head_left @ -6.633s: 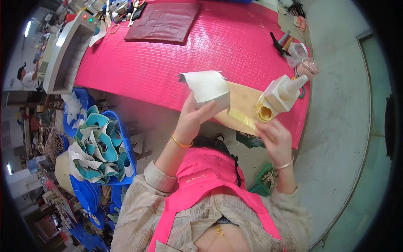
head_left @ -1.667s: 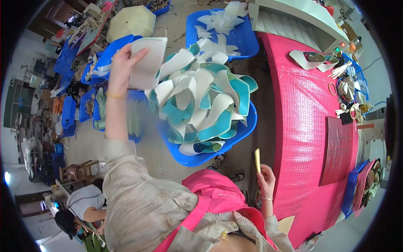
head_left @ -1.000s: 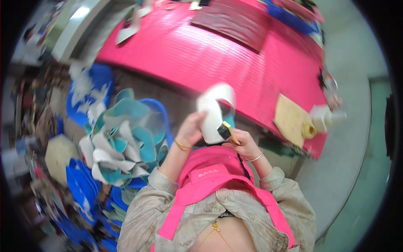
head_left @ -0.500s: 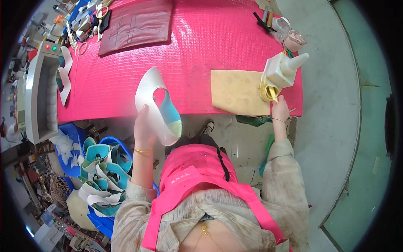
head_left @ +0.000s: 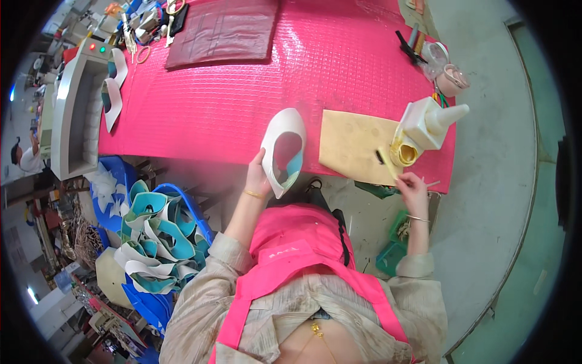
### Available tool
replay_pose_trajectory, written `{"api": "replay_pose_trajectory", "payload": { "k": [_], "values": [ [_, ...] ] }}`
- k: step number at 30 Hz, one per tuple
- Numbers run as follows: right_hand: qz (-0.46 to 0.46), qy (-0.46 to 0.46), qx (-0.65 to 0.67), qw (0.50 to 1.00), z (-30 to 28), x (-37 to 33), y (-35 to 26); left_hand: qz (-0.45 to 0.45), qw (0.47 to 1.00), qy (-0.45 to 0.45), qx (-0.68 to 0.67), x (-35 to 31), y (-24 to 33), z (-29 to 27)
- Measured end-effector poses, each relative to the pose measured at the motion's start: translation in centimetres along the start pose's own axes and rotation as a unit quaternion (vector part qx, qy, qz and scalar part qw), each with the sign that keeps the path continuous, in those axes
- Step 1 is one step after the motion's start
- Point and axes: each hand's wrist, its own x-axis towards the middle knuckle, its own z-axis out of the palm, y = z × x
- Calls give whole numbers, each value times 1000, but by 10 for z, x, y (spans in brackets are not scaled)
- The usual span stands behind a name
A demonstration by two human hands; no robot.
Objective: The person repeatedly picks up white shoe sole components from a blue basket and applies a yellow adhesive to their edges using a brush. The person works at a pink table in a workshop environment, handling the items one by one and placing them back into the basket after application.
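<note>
My left hand (head_left: 256, 176) grips a white shoe upper (head_left: 280, 125) with a teal lining by its left edge, just over the table's near edge. The upper's opening faces up. In my right hand (head_left: 414, 193), the fingers pinch a slim yellowish brush (head_left: 390, 162) with a dark tip. That brush slants over the right part of a tan sheet (head_left: 350, 141), beside a small glue-stained cup (head_left: 404, 153) with a yellow inside. Attached to or touching the cup is a white bottle (head_left: 424, 124) with a cone-shaped nozzle.
Several teal-lined uppers (head_left: 160, 236) fill a blue bin (head_left: 197, 215) at my left. A grey machine (head_left: 71, 115) with two lights stands at the table's left end, further uppers (head_left: 111, 103) beside it. A maroon pad (head_left: 221, 33) and scissors (head_left: 170, 27) lie at the back of the pink table (head_left: 206, 115).
My right hand has drawn the brush out of the cup and brought it left over the tan sheet. My left hand has moved right with the upper and turned it. The view has shifted.
</note>
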Motion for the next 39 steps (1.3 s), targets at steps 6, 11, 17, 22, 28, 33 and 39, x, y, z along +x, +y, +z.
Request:
{"api": "replay_pose_trajectory", "payload": {
  "k": [6,11,17,22,28,33,39],
  "values": [
    [-133,-44,-77,987,188,56,-57,-2,1000,-6,20,15,11,-26],
    [-202,46,-295,933,223,97,-50,-2,1000,-14,20,21,18,-37],
    [-189,-93,-103,972,232,71,-53,-21,989,-147,-2,33,27,-68],
    [-119,-101,29,987,188,38,-99,11,992,-115,45,-21,35,-6],
    [-350,-54,-110,929,164,39,-155,89,981,-156,78,-48,38,48],
    [-432,-120,-80,890,111,-2,-156,128,967,-172,134,-59,50,73],
    [-474,-71,-142,866,109,28,-185,186,937,-187,229,-66,44,104]
  ]
}}
